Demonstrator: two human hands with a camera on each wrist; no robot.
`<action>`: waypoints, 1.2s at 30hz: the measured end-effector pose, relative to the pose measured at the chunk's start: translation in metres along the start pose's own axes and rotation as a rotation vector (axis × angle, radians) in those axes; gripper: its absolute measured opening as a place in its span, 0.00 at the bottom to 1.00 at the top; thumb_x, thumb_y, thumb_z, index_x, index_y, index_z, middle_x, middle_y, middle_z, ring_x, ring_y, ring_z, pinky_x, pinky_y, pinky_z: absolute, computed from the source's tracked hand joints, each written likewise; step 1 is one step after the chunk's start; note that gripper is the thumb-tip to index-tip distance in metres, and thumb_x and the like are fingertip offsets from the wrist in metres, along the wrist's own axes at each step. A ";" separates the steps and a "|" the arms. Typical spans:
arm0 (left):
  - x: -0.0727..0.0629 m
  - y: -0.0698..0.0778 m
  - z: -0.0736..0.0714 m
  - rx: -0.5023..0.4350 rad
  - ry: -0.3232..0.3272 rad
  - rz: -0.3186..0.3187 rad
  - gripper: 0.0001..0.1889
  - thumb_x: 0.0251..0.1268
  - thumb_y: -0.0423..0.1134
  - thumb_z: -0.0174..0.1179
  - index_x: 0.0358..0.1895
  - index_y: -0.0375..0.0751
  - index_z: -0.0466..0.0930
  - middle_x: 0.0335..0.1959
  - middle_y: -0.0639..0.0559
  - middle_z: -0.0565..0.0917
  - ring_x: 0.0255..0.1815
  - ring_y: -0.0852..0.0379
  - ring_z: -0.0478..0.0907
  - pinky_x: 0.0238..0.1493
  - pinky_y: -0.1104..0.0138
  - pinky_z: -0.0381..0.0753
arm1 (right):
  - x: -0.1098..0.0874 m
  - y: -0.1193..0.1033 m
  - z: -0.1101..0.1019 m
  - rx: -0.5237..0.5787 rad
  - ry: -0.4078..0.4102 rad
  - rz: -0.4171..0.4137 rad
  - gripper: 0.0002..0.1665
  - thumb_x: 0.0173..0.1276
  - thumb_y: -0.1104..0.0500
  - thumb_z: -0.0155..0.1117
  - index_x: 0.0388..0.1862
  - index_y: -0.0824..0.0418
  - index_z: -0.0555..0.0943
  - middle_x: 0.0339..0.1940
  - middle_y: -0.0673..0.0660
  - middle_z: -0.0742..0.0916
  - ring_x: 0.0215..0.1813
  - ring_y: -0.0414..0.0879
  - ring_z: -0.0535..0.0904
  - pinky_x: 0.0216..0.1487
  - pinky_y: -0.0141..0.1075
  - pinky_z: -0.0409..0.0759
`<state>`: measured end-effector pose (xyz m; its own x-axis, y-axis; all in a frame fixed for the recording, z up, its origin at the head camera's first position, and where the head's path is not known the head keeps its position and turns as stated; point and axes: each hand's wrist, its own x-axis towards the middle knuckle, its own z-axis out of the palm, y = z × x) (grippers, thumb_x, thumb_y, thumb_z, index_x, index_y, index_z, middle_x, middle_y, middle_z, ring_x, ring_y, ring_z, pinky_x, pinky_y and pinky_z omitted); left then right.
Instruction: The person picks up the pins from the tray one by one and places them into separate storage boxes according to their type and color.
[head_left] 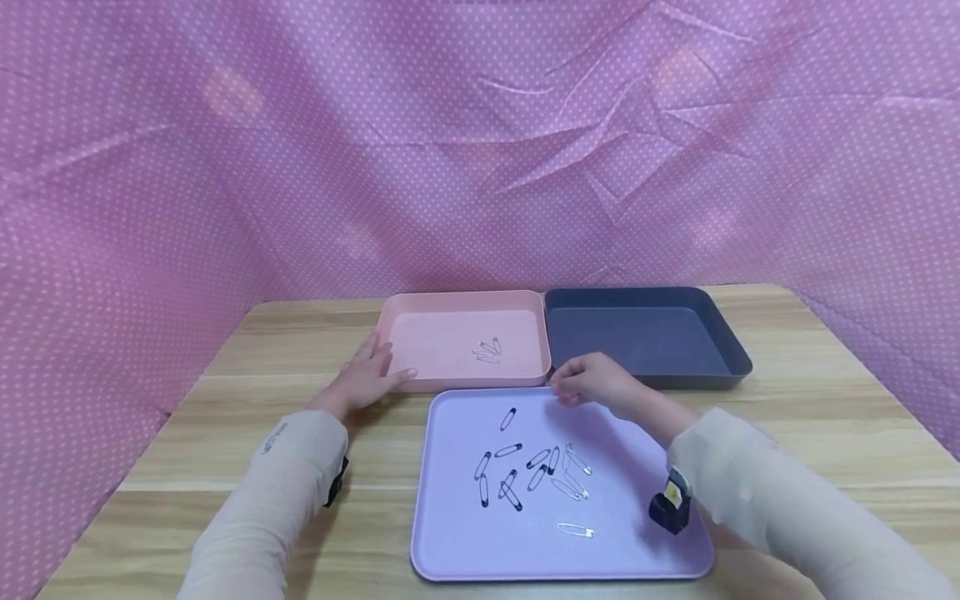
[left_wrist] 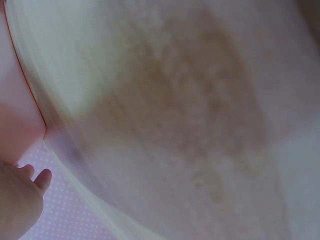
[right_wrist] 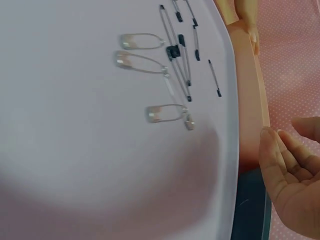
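My left hand (head_left: 363,379), fingers spread, rests on the left front rim of the pink tray (head_left: 450,386). Several silver safety pins (head_left: 487,350) lie in that tray. Above the far edge of the lavender tray (head_left: 637,558), close to where the pink and dark trays meet, is my right hand (head_left: 596,385). Its fingers are loosely bent, and in the right wrist view the thumb stands apart from them with nothing visible between. On the lavender tray lie several black-headed safety pins (head_left: 508,419) and several silver safety pins (head_left: 576,530), some overlapping.
A dark blue-grey tray (head_left: 637,337) stands right of the pink one, side by side at the back of the wooden table (head_left: 360,533). Pink dotted cloth (head_left: 480,167) hangs behind and at both sides. The left wrist view is mostly blurred.
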<state>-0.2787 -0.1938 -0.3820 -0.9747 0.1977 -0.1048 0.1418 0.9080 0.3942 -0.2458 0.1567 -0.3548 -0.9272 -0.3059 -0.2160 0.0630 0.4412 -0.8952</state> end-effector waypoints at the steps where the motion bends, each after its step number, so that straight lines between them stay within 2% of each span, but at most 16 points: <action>1: 0.000 0.000 0.000 -0.001 0.001 -0.001 0.47 0.52 0.69 0.40 0.65 0.33 0.47 0.67 0.39 0.32 0.65 0.41 0.33 0.58 0.44 0.40 | -0.002 0.002 0.000 0.003 -0.006 -0.004 0.10 0.57 0.67 0.56 0.37 0.73 0.77 0.30 0.59 0.81 0.32 0.46 0.78 0.37 0.37 0.77; 7: 0.000 -0.001 0.000 -0.005 0.002 -0.004 0.46 0.52 0.68 0.41 0.65 0.34 0.47 0.67 0.39 0.32 0.65 0.40 0.33 0.58 0.44 0.40 | -0.013 0.012 -0.001 -0.002 -0.016 0.009 0.11 0.54 0.67 0.58 0.37 0.73 0.77 0.29 0.58 0.81 0.31 0.45 0.77 0.37 0.37 0.77; 12: 0.001 -0.002 0.000 -0.003 0.005 0.002 0.46 0.53 0.67 0.41 0.65 0.33 0.47 0.66 0.39 0.32 0.65 0.40 0.33 0.58 0.44 0.40 | -0.022 0.019 -0.002 -0.068 -0.008 0.037 0.10 0.53 0.66 0.59 0.35 0.69 0.79 0.26 0.54 0.81 0.29 0.44 0.75 0.36 0.36 0.76; 20: 0.002 -0.002 0.001 -0.017 0.010 0.011 0.44 0.55 0.64 0.43 0.65 0.32 0.47 0.66 0.38 0.33 0.65 0.40 0.33 0.59 0.46 0.40 | -0.034 0.025 0.000 -0.039 -0.059 0.007 0.09 0.51 0.68 0.58 0.33 0.70 0.79 0.26 0.55 0.82 0.28 0.44 0.75 0.35 0.36 0.76; 26: 0.003 -0.003 0.001 0.006 0.008 0.008 0.45 0.54 0.66 0.41 0.65 0.32 0.47 0.66 0.38 0.33 0.65 0.40 0.33 0.59 0.45 0.40 | -0.041 0.028 0.001 -0.050 -0.087 0.001 0.09 0.51 0.67 0.60 0.32 0.70 0.79 0.25 0.56 0.82 0.28 0.44 0.76 0.33 0.35 0.76; 30: 0.003 -0.002 0.000 -0.006 0.005 0.008 0.45 0.55 0.66 0.42 0.65 0.32 0.47 0.66 0.38 0.33 0.65 0.40 0.33 0.58 0.44 0.40 | -0.046 0.031 0.001 -0.050 -0.102 -0.026 0.08 0.50 0.67 0.60 0.30 0.71 0.79 0.21 0.56 0.81 0.25 0.43 0.75 0.30 0.35 0.75; 36: 0.002 -0.003 0.000 -0.015 0.001 -0.001 0.44 0.55 0.65 0.42 0.65 0.34 0.47 0.66 0.39 0.32 0.65 0.39 0.33 0.58 0.44 0.39 | -0.050 0.038 0.003 -0.069 -0.116 -0.027 0.07 0.50 0.68 0.60 0.29 0.70 0.79 0.22 0.55 0.82 0.24 0.42 0.74 0.28 0.34 0.75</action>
<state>-0.2811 -0.1959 -0.3837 -0.9749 0.1967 -0.1046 0.1384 0.9026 0.4077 -0.1958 0.1859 -0.3794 -0.8790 -0.4125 -0.2391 0.0091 0.4869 -0.8734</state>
